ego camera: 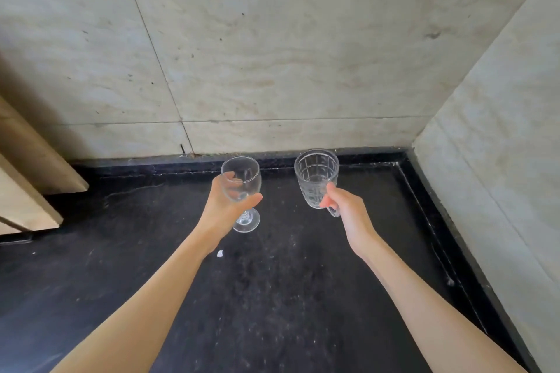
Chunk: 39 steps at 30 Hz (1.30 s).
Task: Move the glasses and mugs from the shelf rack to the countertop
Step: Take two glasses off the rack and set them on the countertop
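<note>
Over the dark worktop (272,281), left hand (222,209) grips wine glass (241,179) bowl; right hand (345,206) pinches patterned tumbler (316,179). Both likely fragile, slippery.

Soft, even daylight, mild blur
Wall (272,39) lines bow at the edges; dull sheen on the dark surface (272,297).

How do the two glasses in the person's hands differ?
The wine glass has a smooth rounded bowl on a stem and foot; the patterned glass has straight walls with a moulded grid. The left hand grips the former, the right hand the latter. Both are clear, upright and look empty.
</note>
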Tool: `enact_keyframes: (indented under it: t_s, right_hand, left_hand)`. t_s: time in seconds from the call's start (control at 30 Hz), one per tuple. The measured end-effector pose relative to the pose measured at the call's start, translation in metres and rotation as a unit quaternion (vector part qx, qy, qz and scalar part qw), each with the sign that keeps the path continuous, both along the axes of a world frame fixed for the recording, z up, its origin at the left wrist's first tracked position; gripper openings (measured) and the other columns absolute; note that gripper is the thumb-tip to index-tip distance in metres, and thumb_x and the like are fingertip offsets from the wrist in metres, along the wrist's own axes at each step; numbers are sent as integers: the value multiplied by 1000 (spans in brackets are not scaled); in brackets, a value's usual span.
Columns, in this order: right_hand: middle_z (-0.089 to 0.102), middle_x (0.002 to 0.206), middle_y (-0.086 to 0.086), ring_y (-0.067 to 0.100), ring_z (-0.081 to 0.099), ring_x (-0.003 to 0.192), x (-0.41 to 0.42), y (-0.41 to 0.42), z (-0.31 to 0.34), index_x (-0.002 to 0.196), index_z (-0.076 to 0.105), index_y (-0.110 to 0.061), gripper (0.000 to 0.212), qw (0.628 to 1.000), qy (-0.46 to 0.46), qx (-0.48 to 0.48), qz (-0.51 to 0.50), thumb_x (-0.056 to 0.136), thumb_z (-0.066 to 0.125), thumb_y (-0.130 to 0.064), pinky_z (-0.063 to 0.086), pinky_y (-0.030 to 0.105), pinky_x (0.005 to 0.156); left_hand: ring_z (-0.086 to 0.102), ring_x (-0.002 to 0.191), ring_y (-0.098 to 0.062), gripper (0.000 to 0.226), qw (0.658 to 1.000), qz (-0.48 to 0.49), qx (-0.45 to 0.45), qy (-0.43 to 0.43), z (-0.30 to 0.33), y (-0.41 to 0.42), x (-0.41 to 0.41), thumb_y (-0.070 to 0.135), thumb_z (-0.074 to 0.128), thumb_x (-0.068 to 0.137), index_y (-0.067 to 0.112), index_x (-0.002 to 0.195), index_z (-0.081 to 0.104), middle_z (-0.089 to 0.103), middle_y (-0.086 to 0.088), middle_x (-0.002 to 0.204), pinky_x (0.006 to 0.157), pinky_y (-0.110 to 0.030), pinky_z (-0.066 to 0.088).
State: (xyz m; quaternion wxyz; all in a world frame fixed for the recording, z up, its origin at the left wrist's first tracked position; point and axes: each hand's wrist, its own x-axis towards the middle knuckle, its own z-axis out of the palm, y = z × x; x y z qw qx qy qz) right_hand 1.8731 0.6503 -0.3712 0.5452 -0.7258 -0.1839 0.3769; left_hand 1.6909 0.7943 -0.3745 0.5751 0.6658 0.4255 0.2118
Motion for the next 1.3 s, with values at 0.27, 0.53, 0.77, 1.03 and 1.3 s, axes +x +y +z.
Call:
enact_keyframes:
  t_s: [0.27, 0.53, 0.77, 1.03, 1.3]
  right_hand:
    - [52, 66, -4, 12, 49, 78, 8, 64, -66, 47, 50, -18, 51, 998, 58, 17, 8, 96, 43, -31, 35, 19, 79]
    - [53, 79, 6, 16, 48, 85, 13, 90, -87, 54, 48, -14, 47, 998, 60, 2, 20, 97, 40, -30, 35, 29, 85]
    - [53, 79, 3, 10, 47, 80, 18, 100, -94, 61, 55, -10, 44, 998, 50, 16, 44, 98, 40, -28, 36, 29, 86]
    - [58, 89, -10, 4, 51, 85, 22, 101, -92, 90, 64, -18, 36, 993, -38, -72, 85, 95, 39, -43, 36, 22, 73]
    - [54, 122, 2, 14, 50, 111, 32, 58, -37, 116, 56, -15, 42, 953, -273, -110, 72, 92, 44, -47, 36, 26, 89]
  left_hand:
    - [53, 109, -13, 77, 999, 49, 22, -2, -47, 43, 42, 27, 79, 72, 18, 133, 34, 50, 3, 124, 79, -19, 41]
    - [50, 107, -12, 78, 998, 63, 31, 5, -65, 60, 59, 25, 80, 71, 16, 133, 34, 48, 0, 122, 84, -23, 38]
    - [45, 118, -19, 74, 998, 63, 20, 10, -72, 69, 71, 28, 79, 72, 26, 131, 34, 42, -6, 129, 92, -31, 39]
    - [40, 129, -22, 95, 998, 57, -9, 17, -67, 67, 75, 30, 80, 70, 21, 144, 20, 34, -6, 144, 106, -43, 37]
    - [24, 138, -25, 96, 993, 23, 39, 113, -21, 48, 38, 42, 69, 78, 21, 149, 7, 9, -9, 152, 109, -43, 30]
